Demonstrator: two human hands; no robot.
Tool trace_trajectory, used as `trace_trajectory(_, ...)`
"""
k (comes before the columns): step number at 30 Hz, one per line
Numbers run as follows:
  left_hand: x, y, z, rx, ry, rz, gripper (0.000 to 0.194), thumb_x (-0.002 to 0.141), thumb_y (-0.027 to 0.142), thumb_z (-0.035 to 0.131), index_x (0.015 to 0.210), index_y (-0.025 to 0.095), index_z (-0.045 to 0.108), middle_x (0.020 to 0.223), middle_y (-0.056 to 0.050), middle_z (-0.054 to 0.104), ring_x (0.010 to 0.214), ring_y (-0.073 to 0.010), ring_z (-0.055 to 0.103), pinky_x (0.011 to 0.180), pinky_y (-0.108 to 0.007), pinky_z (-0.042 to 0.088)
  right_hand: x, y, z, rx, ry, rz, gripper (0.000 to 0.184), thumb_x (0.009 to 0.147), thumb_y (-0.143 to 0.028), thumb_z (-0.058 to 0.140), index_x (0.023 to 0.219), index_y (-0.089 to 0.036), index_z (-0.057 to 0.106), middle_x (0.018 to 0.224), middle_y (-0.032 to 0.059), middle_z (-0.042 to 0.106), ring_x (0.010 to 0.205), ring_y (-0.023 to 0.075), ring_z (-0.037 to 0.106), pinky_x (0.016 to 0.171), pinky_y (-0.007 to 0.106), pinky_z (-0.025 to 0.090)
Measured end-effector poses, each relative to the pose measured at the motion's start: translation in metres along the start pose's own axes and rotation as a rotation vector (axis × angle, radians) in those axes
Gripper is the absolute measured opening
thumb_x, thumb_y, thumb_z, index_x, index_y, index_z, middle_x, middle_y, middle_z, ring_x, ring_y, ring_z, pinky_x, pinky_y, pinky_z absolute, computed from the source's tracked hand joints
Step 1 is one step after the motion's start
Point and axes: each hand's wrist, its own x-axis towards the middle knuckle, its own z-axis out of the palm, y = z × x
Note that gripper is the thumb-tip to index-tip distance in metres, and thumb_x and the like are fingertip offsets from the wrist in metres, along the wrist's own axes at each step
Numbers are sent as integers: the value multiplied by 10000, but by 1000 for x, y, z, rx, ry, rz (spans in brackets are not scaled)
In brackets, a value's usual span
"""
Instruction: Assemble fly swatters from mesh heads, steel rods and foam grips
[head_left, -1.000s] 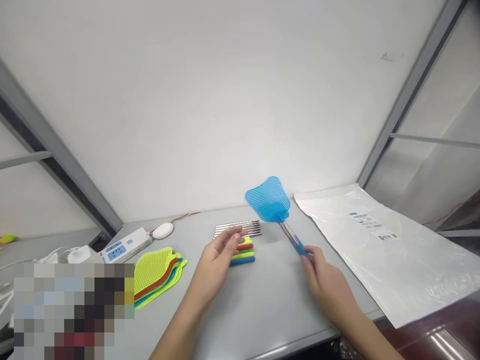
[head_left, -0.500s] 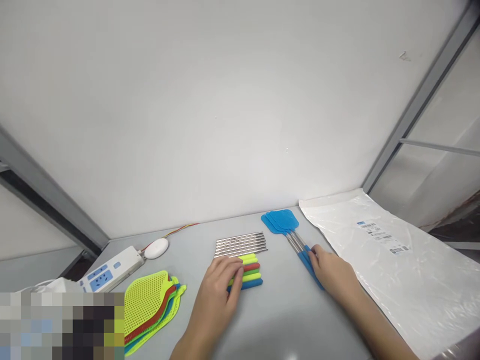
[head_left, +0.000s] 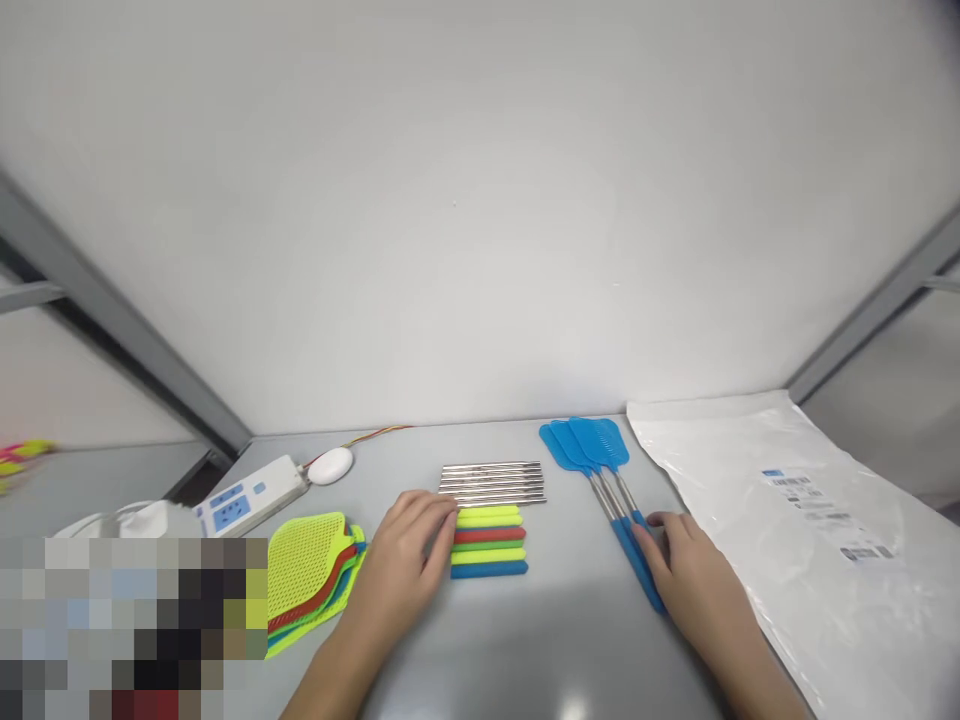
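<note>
My right hand (head_left: 694,575) is at the right, its thumb and index finger around the blue handle of the rightmost blue fly swatter (head_left: 609,440). Several of these assembled swatters lie fanned out, with metal rods between head and handle. At the left ends of a row of coloured handles (head_left: 491,535), yellow, red, green and blue, my left hand (head_left: 401,565) rests with its thumb and fingers apart and nothing between them. Behind the handles lies a row of metal rods (head_left: 491,482). Loose perforated swatter heads (head_left: 304,565) are stacked beyond my left wrist.
A white power strip (head_left: 259,492) and an oval white device (head_left: 330,465) with thin wires lie at the back left. A large white plastic mailer bag (head_left: 780,580) covers the right side. The wall (head_left: 480,250) rises directly behind the grey table (head_left: 570,630).
My left hand has drawn back left from over the coloured handles, uncovering them. The blue fly swatters are spread wider apart at my right hand. The camera view has shifted.
</note>
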Motion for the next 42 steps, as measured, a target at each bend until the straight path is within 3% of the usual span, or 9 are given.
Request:
trace_trajectory(5, 2, 1, -14, 37, 60, -82, 215, 927, 250, 435, 1008, 215, 631, 955, -84, 663, 939, -230, 560, 839, -389, 457, 2, 22, 7, -2, -112, 23, 460, 903, -576, 356, 1026, -186, 568, 955, 122, 623, 854, 289, 622, 699, 392, 462)
trace_trajectory(9, 1, 3, -21, 38, 103, -142, 252, 945, 261, 395, 966, 197, 637, 915, -83, 665, 911, -217, 564, 836, -381, 444, 5, 28, 16, -90, 14, -111, 549, 874, -576, 388, 1117, -117, 565, 951, 178, 597, 966, 361, 560, 788, 450, 446)
trace_trajectory(15, -22, 12, -26, 53, 196, -188, 246, 938, 239, 405, 955, 193, 645, 913, -86, 673, 925, -223, 570, 850, -389, 435, -5, -11, 14, -139, 102, -405, 550, 875, -528, 342, 1059, -107, 644, 1028, 208, 558, 1033, 384, 513, 887, 505, 386)
trace_trajectory(20, -63, 5, -46, 189, 291, -275, 226, 899, 231, 472, 1059, 214, 630, 1085, -84, 664, 1064, -252, 528, 950, -443, 387, -17, -27, 14, -70, 110, -481, 491, 861, -516, 352, 982, -169, 677, 1019, 180, 575, 1004, 374, 535, 874, 535, 370)
trace_trajectory(24, -83, -9, -54, 297, 248, -403, 524, 851, 307, 543, 1344, 170, 433, 1396, -120, 473, 1314, -303, 349, 1092, -509, 255, -26, -35, 24, 9, 159, -525, 385, 861, -460, 405, 900, -199, 685, 998, 154, 570, 928, 330, 564, 843, 510, 397)
trace_trajectory(28, -88, -16, -39, 328, 154, -489, 650, 865, 305, 502, 1451, 167, 257, 1495, -124, 344, 1414, -307, 206, 1130, -549, 160, -29, -65, 24, 75, 134, -714, 285, 860, -409, 495, 939, -204, 677, 1064, 140, 536, 965, 302, 548, 856, 474, 416)
trace_trajectory(31, -87, -17, -32, 331, 134, -515, 573, 878, 243, 463, 1424, 186, 301, 1454, -122, 414, 1384, -295, 290, 1121, -566, 152, -15, -96, 16, 72, 30, -788, 261, 886, -372, 498, 1010, -199, 650, 1101, 132, 522, 1029, 283, 528, 892, 435, 427)
trace_trajectory(35, -85, -20, -36, 346, 153, -515, 449, 870, 184, 465, 1318, 213, 437, 1356, -115, 525, 1274, -276, 447, 1103, -569, 161, 31, -137, 12, 57, -82, -795, 259, 929, -320, 426, 1008, -176, 626, 1108, 127, 528, 1001, 245, 546, 870, 383, 448)
trace_trajectory(42, -84, -21, -41, 327, 224, -397, 259, 886, 139, 490, 1091, 256, 596, 1189, -30, 665, 1136, -232, 584, 1113, -545, 123, 112, -171, 37, -13, -366, -716, 323, 935, -332, 380, 944, -211, 679, 1022, 86, 594, 888, 207, 599, 767, 319, 464)
